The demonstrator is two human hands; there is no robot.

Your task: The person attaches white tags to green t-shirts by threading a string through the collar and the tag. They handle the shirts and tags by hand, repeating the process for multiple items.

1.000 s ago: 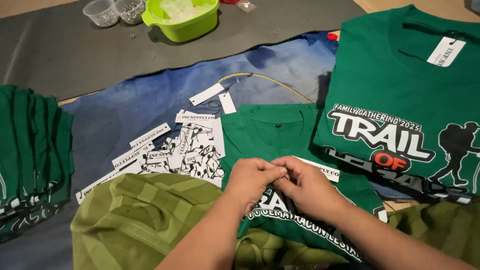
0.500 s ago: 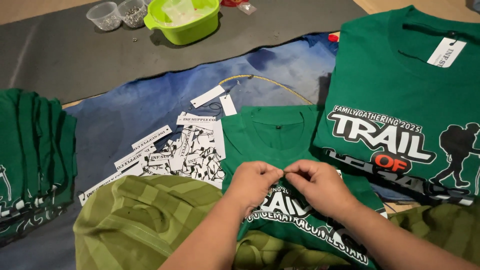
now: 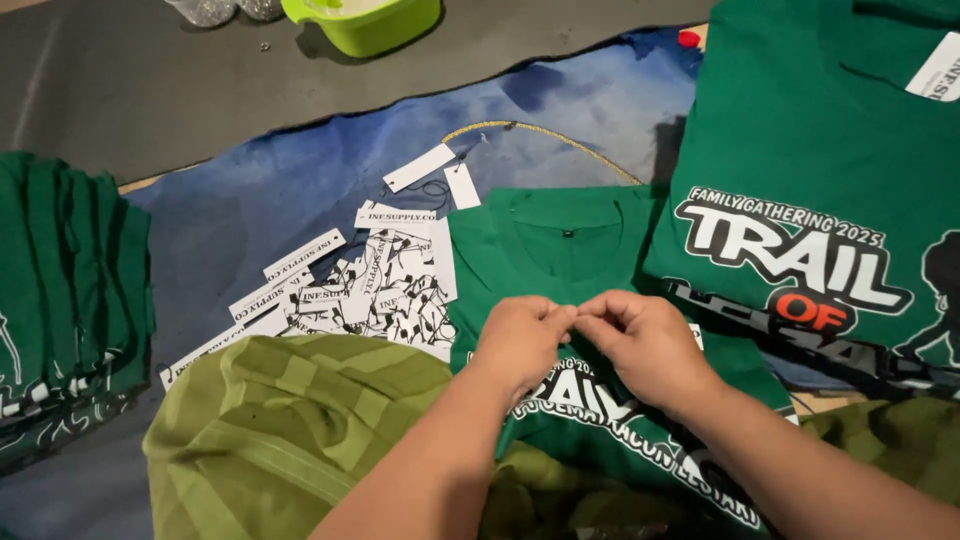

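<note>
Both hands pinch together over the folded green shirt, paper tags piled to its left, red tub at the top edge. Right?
Not quite: the tub is lime green, not red, as the head view shows. The left hand and right hand do meet over the folded green shirt, paper tags to its left.

Both hands meet fingertip to fingertip, left hand (image 3: 520,340) and right hand (image 3: 650,345), over a folded green shirt (image 3: 560,250). White tags (image 3: 370,290) lie scattered just left, on blue cloth (image 3: 300,190).
</note>
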